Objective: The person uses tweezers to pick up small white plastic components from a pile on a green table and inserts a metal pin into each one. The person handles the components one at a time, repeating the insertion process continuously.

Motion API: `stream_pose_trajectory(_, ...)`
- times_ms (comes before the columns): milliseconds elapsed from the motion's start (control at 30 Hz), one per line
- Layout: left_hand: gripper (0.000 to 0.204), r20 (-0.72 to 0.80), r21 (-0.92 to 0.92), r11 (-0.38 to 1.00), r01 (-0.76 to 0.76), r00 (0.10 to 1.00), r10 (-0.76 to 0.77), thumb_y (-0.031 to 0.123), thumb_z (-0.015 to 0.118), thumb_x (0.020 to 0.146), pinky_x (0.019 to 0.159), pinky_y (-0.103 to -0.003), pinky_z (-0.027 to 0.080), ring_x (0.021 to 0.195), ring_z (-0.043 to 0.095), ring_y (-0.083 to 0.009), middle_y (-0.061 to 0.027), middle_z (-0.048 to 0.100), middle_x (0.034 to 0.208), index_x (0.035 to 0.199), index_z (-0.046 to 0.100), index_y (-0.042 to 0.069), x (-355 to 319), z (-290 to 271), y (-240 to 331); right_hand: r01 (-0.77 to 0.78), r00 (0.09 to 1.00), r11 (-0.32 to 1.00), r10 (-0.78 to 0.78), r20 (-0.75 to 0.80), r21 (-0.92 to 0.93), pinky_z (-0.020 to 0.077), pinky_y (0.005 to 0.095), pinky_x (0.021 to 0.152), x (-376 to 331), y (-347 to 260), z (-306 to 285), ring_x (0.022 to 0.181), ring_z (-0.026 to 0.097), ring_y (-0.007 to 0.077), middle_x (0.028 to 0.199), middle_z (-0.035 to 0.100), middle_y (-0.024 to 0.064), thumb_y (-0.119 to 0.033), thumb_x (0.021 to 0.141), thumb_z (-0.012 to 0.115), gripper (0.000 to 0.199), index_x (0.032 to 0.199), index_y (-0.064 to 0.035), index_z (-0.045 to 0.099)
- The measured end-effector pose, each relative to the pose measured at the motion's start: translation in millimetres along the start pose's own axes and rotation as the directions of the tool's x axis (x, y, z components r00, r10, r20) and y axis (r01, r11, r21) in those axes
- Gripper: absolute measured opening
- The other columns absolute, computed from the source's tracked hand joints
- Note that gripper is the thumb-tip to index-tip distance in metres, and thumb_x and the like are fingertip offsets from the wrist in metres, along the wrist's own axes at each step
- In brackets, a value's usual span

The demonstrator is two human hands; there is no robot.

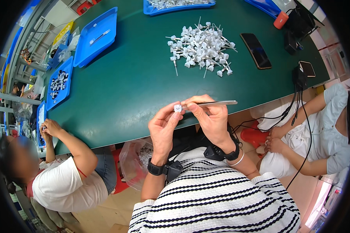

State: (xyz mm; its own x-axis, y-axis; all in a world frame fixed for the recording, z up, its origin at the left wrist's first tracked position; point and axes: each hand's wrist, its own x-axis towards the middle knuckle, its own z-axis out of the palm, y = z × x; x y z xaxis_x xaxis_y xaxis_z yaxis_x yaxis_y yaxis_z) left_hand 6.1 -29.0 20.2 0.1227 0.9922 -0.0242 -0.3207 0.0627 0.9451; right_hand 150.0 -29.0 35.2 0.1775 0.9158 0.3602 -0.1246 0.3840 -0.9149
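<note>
Near the front edge of the green table, my left hand (164, 126) pinches a small white plastic part (177, 108) between thumb and fingertips. My right hand (209, 120) is closed round a pair of metal tweezers (225, 103). Their narrow end reaches the white part, and the broad end sticks out to the right. Whether the tips grip anything on the part is too small to tell. Beyond my hands lies a loose pile of white plastic pieces with thin metal stems (202, 48).
A phone (256, 50) lies right of the pile. Blue trays (101, 40) line the left side; another blue tray (179, 8) stands at the back. A co-worker (70, 178) sits at left, another person (315, 128) at right, near hanging black cables (299, 83). A plastic bag (134, 165) stands below the table edge.
</note>
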Motion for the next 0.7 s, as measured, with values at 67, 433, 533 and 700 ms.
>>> stream_pose_trajectory(67,0.03,0.006,-0.011,1.0,0.004,1.0,-0.004,0.005,0.063,0.091,0.084,-0.028,0.052,0.099,0.066,-0.019,-0.0131,0.066,0.112,0.119,0.059,-0.005,0,0,0,-0.016,1.0,1.0,0.017,0.017,-0.012,0.0497,0.024,0.06,-1,0,-1,0.069,0.064,0.0116,0.087,0.07,0.007,-0.008,0.092,0.064,0.013,0.091,0.0046,0.069)
stream_pose_trajectory(433,0.013,-0.088,-0.04,0.999,0.01,0.996,-0.013,0.004,0.061,0.09,0.076,-0.027,0.054,0.083,0.065,-0.0156,-0.013,0.067,0.1,0.101,0.064,-0.003,-8,0,13,-0.025,0.999,0.998,0.024,-0.033,-0.053,0.0547,0.0239,0.072,-8,-5,-27,0.081,0.068,0.0134,0.094,0.07,0.0093,-0.01,0.093,0.063,0.017,0.096,0.0062,0.066)
stream_pose_trajectory(533,0.01,-0.159,0.019,1.0,-0.015,0.987,0.018,0.005,0.061,0.089,0.074,-0.025,0.052,0.08,0.063,-0.0134,-0.012,0.067,0.097,0.095,0.065,-0.002,-17,-4,16,-0.045,0.996,0.999,0.047,-0.073,0.03,0.0558,0.0258,0.075,-8,-7,-35,0.081,0.067,0.0145,0.093,0.069,0.0102,-0.011,0.094,0.063,0.018,0.098,0.006,0.065)
stream_pose_trajectory(700,0.009,-0.325,0.239,0.971,0.021,0.944,0.06,0.007,0.063,0.088,0.069,-0.022,0.049,0.075,0.061,-0.0104,-0.0088,0.067,0.09,0.09,0.066,-0.001,-61,-26,38,-0.026,0.994,0.999,0.03,-0.107,0.037,0.0562,0.0272,0.075,-4,0,-55,0.08,0.067,0.0158,0.091,0.069,0.0103,-0.013,0.095,0.062,0.018,0.098,0.0051,0.064)
